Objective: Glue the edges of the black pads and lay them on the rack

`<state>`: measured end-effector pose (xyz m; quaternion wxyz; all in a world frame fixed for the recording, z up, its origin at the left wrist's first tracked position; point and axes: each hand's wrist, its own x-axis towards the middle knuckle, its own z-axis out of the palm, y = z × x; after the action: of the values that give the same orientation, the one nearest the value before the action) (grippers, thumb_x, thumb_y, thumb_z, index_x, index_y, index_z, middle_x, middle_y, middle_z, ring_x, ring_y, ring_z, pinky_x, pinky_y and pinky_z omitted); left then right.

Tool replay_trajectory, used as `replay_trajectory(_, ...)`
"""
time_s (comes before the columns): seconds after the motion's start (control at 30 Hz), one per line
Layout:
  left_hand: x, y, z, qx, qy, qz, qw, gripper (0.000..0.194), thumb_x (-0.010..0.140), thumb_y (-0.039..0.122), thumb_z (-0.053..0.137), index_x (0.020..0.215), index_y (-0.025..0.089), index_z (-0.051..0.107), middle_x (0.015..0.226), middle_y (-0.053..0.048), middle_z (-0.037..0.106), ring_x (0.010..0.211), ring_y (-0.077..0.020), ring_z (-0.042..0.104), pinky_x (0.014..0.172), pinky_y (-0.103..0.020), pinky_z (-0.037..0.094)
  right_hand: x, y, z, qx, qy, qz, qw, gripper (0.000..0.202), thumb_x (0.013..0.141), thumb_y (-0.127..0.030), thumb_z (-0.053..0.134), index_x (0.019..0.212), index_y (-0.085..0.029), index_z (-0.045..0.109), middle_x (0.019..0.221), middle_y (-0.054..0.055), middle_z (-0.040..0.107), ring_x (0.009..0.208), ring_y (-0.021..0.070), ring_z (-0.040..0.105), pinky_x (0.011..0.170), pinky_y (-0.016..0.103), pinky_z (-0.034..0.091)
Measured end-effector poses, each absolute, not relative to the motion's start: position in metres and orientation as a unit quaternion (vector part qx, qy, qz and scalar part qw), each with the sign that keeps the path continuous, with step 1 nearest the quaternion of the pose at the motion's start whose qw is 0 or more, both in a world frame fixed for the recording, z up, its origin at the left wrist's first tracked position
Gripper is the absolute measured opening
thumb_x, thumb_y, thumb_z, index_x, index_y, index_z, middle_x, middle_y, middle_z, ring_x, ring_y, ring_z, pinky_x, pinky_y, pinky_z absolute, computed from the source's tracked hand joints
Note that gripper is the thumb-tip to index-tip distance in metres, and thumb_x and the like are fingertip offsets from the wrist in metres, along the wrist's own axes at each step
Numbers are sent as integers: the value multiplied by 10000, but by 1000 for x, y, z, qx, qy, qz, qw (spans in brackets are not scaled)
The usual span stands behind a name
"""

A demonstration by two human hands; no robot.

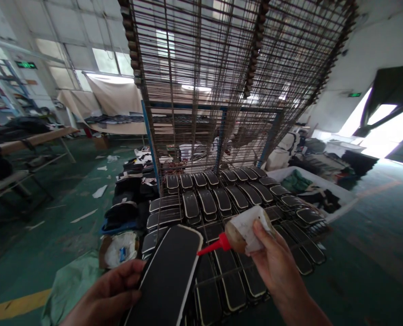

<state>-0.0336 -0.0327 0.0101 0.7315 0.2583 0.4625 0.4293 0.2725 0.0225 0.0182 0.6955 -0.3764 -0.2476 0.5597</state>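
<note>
A long black panel point(169, 276) with rounded corners and a pale line along its edge is tilted in front of me. My left hand point(115, 292) grips it by its left side, fingers at the edge. Wrapped round a whitish squeeze bottle point(250, 228) is my right hand point(272, 253). The bottle lies nearly sideways, and its red nozzle point(213, 246) points left, its tip at the panel's upper right edge. Behind and below, many similar black panels point(206, 201) with pale rims lie in rows on a wire rack.
Wire grids point(201, 54) on a blue frame rise above the panels. A white bin point(343, 206) with cloth stands at the right. At the left are dark stacked pieces point(123, 210), a round container point(111, 251), green cloth point(74, 287) and a work table point(41, 138).
</note>
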Motion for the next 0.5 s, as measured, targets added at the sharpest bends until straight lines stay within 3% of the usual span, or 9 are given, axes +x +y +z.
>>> replay_trajectory(0.27, -37, -25, 6, 241, 469, 420, 739, 318, 686, 77, 781, 951, 225, 685, 962, -50, 788, 826, -262, 739, 727, -378, 573, 262, 17, 9, -377, -273, 579, 669, 252, 792, -361, 814, 987, -226, 727, 818, 35, 694, 820, 250, 666, 701, 344, 583)
replay_trajectory(0.5, -31, -23, 13, 228, 480, 438, 725, 307, 685, 91, 778, 962, 191, 691, 960, -90, 786, 816, -273, 749, 727, -375, 583, 255, 11, 0, -376, -281, 595, 653, 329, 767, -384, 829, 1030, -222, 717, 921, 76, 723, 870, 290, 673, 837, 456, 553)
